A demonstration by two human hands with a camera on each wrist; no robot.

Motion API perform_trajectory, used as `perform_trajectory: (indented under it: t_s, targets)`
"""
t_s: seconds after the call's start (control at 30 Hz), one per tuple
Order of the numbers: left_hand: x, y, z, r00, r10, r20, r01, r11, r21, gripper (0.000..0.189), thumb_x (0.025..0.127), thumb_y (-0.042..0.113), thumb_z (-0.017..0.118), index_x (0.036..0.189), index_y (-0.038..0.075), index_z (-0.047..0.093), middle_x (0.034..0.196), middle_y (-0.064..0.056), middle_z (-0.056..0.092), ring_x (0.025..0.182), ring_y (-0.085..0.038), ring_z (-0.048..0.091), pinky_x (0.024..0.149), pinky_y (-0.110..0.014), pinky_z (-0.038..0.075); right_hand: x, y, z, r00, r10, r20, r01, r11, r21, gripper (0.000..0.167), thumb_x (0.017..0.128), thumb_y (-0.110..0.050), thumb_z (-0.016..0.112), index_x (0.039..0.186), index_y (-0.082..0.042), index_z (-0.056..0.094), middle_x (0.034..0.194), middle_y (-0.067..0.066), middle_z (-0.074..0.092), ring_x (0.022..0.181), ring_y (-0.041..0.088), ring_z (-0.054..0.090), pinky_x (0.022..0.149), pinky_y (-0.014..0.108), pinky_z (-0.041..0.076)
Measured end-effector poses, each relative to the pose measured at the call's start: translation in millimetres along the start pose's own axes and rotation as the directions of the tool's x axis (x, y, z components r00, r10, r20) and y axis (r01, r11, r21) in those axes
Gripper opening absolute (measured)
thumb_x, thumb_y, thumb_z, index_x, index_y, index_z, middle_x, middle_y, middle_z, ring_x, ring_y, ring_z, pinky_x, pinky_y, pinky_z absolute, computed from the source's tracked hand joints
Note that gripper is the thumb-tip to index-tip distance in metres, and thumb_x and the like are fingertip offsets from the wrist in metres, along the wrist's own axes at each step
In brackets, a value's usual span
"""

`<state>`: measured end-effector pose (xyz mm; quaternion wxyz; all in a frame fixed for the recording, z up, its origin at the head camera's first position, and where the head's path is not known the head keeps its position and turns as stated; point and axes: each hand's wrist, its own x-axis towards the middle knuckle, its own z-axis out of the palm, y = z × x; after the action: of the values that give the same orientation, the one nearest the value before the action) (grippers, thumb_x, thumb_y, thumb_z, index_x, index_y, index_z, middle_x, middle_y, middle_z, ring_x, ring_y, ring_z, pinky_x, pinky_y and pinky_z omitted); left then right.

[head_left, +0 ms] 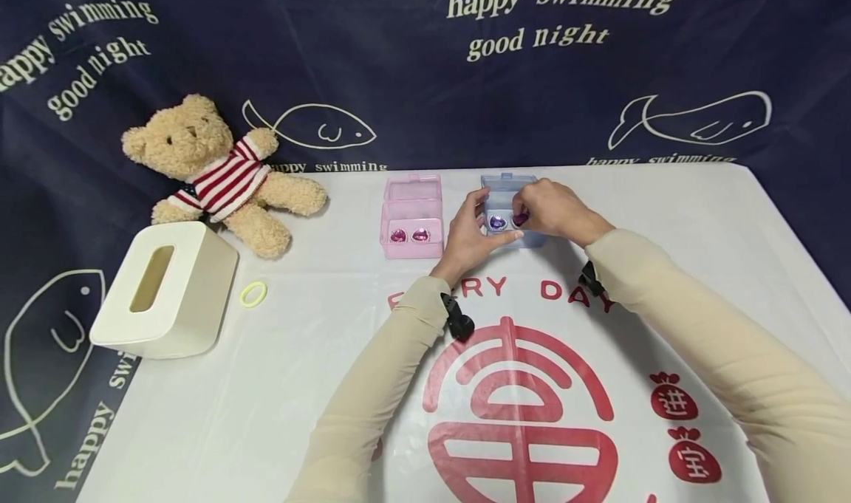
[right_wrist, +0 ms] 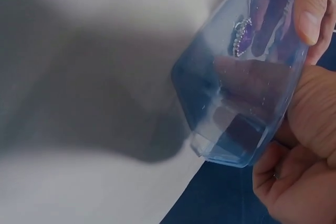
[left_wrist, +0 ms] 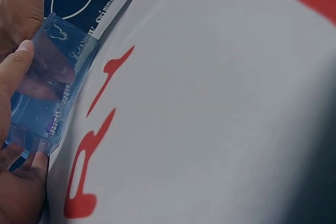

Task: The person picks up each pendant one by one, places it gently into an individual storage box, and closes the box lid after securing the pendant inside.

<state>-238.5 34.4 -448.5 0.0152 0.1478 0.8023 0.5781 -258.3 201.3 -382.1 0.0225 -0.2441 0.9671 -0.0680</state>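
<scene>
With our left hand (head_left: 467,238) we are gripping the blue box (right_wrist: 203,74) on the table's (head_left: 266,399) far side. With our right hand (head_left: 550,209) we are pinching a purple gem (head_left: 521,219) inside, right of a violet gem (head_left: 497,223)

A white-covered table (head_left: 299,385) spreads beneath both hands, its big red emblem (head_left: 520,444) nearer the person than they are. On it, just left of the left hand (head_left: 463,238), stands an open pink box (head_left: 412,250); between that and the right hand (head_left: 548,211), an open blue box (head_left: 505,199). Well to the left hand's left are a yellow ring (head_left: 243,298), cream tissue box (head_left: 182,289) and teddy bear (head_left: 226,182).
</scene>
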Motion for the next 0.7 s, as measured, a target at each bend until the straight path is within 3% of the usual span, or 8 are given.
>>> perform_trajectory:
  t_s: [0.17,0.3,0.47,0.6,0.7]
  targets:
    - [0.0,0.0,0.7,1.0,0.004,-0.004,-0.004,1.0,-0.011,0.091,0.074,0.022,0.086,0.146,0.009,0.033,0.147,-0.013,0.043,0.137,-0.021,0.044,0.111,-0.022,0.04,1.8,-2,-1,0.999,0.033,0.021,-0.033,0.999,-0.018,0.013,0.066,-0.01,0.079,0.077,-0.009,0.072,0.071,0.005,0.068,0.068,0.026,0.06,0.059,0.045,0.052]
    - [0.1,0.0,0.8,1.0,-0.002,-0.006,0.002,1.0,-0.018,0.091,0.073,0.024,0.086,0.146,0.01,0.033,0.148,-0.013,0.042,0.137,-0.02,0.043,0.111,-0.021,0.039,1.0,-1,-4,1.0,0.003,0.018,-0.003,1.0,0.017,0.016,0.066,-0.007,0.08,0.08,-0.006,0.072,0.076,0.008,0.071,0.071,0.026,0.063,0.064,0.045,0.054]
    - [-1.0,0.4,0.3,1.0,-0.004,-0.006,0.004,1.0,-0.019,0.091,0.073,0.024,0.086,0.146,0.011,0.033,0.147,-0.012,0.043,0.137,-0.019,0.043,0.112,-0.021,0.039,-2.7,6,-8,0.995,-0.039,-0.09,0.05,0.991,0.126,0.013,0.073,-0.002,0.074,0.086,0.0,0.071,0.081,0.013,0.072,0.075,0.025,0.066,0.071,0.042,0.055]
    - [-0.5,0.8,-0.1,1.0,0.005,-0.006,-0.005,1.0,-0.023,0.09,0.074,0.024,0.086,0.146,0.01,0.033,0.146,-0.012,0.044,0.137,-0.02,0.044,0.112,-0.022,0.039,-5.0,13,-11,0.963,0.041,-0.265,0.023,0.972,0.233,0.014,0.082,-0.006,0.066,0.093,0.0,0.071,0.087,0.015,0.072,0.08,0.027,0.067,0.07,0.04,0.052]
    - [-0.2,0.1,0.1,1.0,0.006,0.005,-0.006,1.0,-0.024,0.09,0.074,0.024,0.085,0.146,0.009,0.032,0.146,-0.014,0.044,0.137,-0.022,0.043,0.113,-0.023,0.038,-5.0,16,-10,0.923,0.184,-0.338,-0.057,0.934,0.353,0.021,0.087,-0.01,0.061,0.103,0.002,0.069,0.1,0.02,0.071,0.09,0.035,0.067,0.077,0.044,0.054]
